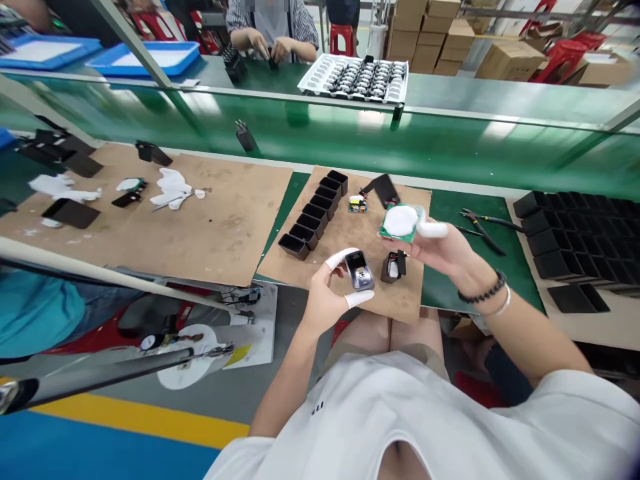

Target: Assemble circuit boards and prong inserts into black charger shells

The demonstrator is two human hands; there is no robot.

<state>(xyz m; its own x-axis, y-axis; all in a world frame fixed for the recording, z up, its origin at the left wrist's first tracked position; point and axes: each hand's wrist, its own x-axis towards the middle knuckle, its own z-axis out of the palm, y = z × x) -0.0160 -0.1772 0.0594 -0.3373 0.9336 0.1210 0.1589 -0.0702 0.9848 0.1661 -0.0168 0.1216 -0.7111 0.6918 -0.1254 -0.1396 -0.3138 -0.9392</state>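
My left hand (pixel 327 293), with white finger covers on thumb and finger, grips a small black plastic housing (pixel 359 270), its open side up and something shiny inside. In my right hand (pixel 440 250), also with a white finger cover, is a green circuit board (pixel 400 223) with a round white patch on its face. The fingers under the board are partly hidden. Between my hands on the cardboard sheet (pixel 295 273) stands another black housing (pixel 394 267) with a white part inside. Behind them lie a small board with yellow components (pixel 358 204) and a flat black piece (pixel 386 191).
Several open black housings (pixel 315 217) form a row left of my hands. Pliers (pixel 484 230) lie at the right, beside many stacked black housings (pixel 575 233). A black plug adapter (pixel 245 136) is on the green conveyor (pixel 200 127). Across it, a person (pixel 273 33) works near a white tray (pixel 313 77).
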